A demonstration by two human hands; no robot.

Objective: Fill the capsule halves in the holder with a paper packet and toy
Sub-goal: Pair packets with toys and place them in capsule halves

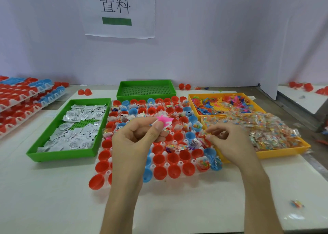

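Currently the left hand [140, 139] is pinching a pink toy [164, 121] above the holder [180, 162] of capsule halves [173, 157], ready for dropping, while the right hand [230, 143] is seemingly pinching a packet [202, 134] nearby.

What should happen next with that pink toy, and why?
Probably drop the pink toy into an empty red half below: the left hand pinches it above the holder, and most near halves hold nothing.

Paper wall sign [119, 12], perforated green tray [145, 90]
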